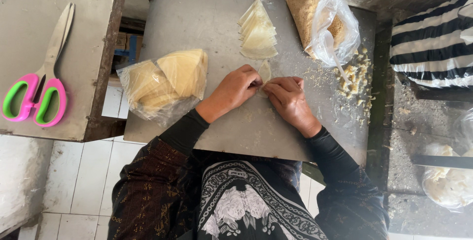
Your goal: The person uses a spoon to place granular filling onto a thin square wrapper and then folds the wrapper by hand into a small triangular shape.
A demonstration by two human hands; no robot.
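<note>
Head view: left hand [235, 88] and right hand [287, 98] meet fingertip to fingertip, both pinching a small pale triangular dough wrapper [265, 71] so its edges fold shut. Just beyond the fingers lies a fanned row of cream wrapper triangles [258, 32]; right of them, a clear plastic bag of brown crumb filling [329, 20]. All rests on a crumb-strewn grey metal tabletop [197, 18] above white floor tiles [79, 181].

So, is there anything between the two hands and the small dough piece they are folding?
Nothing visible. The left hand and the right hand both already touch the dough piece with their fingertips, on the metal table. The stack of wrappers lies just beyond it, apart.
</note>
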